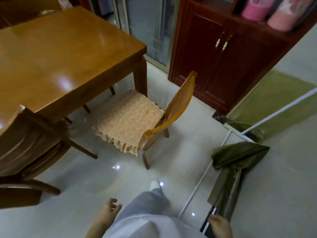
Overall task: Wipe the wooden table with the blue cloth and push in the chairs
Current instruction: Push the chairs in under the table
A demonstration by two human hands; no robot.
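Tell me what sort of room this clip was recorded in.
Most likely a home dining room: a wooden table with chairs at it, one chair with a frilled seat cushion pulled out onto the glossy tiled floor, and a dark red cabinet behind.

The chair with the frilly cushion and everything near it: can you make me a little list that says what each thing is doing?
cushioned chair: pulled out from the table corner, seat mostly clear of the tabletop
wooden table: bare and shiny in the part shown
dark chair: at the near left edge of the table
left hand: empty, fingers loosely spread
right hand: low at the frame edge, grip unclear
blue cloth: not in view
cabinet: doors closed
floor: glossy pale tiles
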